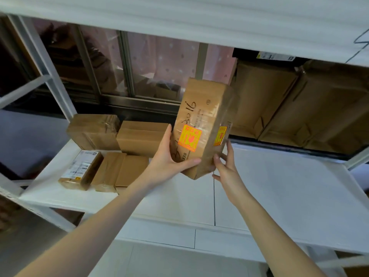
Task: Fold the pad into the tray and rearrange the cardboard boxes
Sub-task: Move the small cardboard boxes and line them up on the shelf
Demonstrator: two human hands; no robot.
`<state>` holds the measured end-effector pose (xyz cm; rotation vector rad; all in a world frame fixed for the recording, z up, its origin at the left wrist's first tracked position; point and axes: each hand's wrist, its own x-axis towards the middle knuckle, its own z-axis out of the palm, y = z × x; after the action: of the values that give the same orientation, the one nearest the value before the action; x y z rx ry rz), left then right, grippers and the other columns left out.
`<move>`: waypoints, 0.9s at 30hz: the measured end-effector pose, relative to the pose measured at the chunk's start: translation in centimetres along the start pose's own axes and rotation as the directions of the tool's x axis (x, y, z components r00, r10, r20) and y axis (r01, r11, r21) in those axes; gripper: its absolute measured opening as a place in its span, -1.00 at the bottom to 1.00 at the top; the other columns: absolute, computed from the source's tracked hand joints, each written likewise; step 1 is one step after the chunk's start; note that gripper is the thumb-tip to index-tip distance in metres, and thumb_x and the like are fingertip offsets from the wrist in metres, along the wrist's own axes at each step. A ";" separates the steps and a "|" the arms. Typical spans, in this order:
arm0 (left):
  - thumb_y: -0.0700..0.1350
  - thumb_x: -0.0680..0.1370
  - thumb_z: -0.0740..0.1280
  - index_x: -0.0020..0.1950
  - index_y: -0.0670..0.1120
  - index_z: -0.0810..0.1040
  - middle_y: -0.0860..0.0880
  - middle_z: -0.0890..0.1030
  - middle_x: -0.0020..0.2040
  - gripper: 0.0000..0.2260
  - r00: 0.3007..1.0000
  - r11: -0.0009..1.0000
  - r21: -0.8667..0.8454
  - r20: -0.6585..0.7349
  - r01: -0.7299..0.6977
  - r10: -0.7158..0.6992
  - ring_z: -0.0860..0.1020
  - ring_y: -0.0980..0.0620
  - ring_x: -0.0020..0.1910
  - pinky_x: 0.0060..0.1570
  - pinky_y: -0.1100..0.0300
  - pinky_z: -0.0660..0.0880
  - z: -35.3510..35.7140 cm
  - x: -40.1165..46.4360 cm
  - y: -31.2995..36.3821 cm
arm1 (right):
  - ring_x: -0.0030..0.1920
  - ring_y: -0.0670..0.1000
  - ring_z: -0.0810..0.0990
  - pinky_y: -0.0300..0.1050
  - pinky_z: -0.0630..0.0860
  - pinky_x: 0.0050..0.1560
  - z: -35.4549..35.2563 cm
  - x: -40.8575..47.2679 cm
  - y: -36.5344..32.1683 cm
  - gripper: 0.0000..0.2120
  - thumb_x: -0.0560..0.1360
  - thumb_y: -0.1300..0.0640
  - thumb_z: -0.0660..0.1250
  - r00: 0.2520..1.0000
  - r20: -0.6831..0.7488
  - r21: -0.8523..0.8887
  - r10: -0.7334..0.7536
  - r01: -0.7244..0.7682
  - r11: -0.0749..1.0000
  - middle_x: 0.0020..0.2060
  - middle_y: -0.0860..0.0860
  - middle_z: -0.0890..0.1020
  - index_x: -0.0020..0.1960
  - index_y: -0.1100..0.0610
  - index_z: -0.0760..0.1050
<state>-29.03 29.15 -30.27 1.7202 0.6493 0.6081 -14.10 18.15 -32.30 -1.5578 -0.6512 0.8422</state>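
Observation:
A tall taped cardboard box [203,116] with orange stickers and handwritten numbers stands tilted above the white shelf tray [279,186]. My left hand [169,158] grips its lower left side, thumb along the edge. My right hand [225,166] holds its lower right corner from beneath. Several smaller cardboard boxes [139,136] lie grouped at the left of the shelf; one of them, the labelled box [81,170], has a white label. A white foam pad [179,17] covers the shelf above.
Two big cardboard boxes [299,104] fill the back right of the shelf. White rack posts [40,64] stand at the left, a window with a dotted pink curtain [163,62] behind. The right part of the shelf surface is bare white.

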 end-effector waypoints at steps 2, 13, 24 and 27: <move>-0.01 0.29 0.55 0.49 0.04 0.10 0.13 0.29 0.43 -0.10 0.999 0.999 -0.001 -0.019 -0.040 0.040 0.28 0.29 0.36 0.17 0.56 0.25 0.0 -0.3 0.2 | 0.31 -0.02 0.40 0.17 0.33 0.27 0.1 0.2 -0.1 -0.51 0.61 -0.02 0.13 1.000 -0.005 0.024 0.012 -0.012 1.000 0.36 -0.12 0.38 0.40 -0.36 0.00; -0.01 0.45 0.43 0.38 0.20 0.20 0.08 0.30 0.30 -0.41 0.989 0.985 0.157 0.113 0.078 -0.096 0.37 0.12 0.24 0.11 0.32 0.41 0.8 -0.8 -4.5 | 0.09 0.06 0.54 0.09 0.48 0.16 1.3 1.3 1.8 -0.56 0.62 -0.18 -0.10 0.949 0.008 -0.079 0.315 -0.314 0.946 0.13 0.05 0.57 0.22 -0.01 0.44; -0.05 0.46 0.44 0.49 -0.11 0.16 -0.07 0.28 0.35 -0.29 0.950 0.924 0.268 0.081 0.271 -0.302 0.40 -0.05 0.32 0.22 0.01 0.48 0.9 -1.5 -13.0 | 0.30 0.06 0.41 0.10 0.37 0.19 4.0 3.1 8.1 -0.53 0.59 -0.08 0.13 0.873 0.134 -0.301 0.469 -0.415 0.859 0.37 -0.01 0.41 0.46 -0.08 0.11; -0.05 0.47 0.43 0.50 -0.11 0.15 0.01 0.27 0.33 -0.30 0.951 0.927 0.259 0.080 0.270 -0.300 0.38 0.01 0.31 0.25 0.12 0.42 -0.1 -1.4 -13.4 | 0.31 0.07 0.39 -0.04 0.33 0.19 4.7 3.4 7.9 -0.44 0.58 -0.01 0.20 0.899 0.071 -0.336 0.431 -0.385 0.859 0.39 0.06 0.37 0.49 0.04 0.06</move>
<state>-31.64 30.98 -43.33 1.8278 0.9003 0.2246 -16.31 22.40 -40.91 -1.9813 -0.5833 1.2262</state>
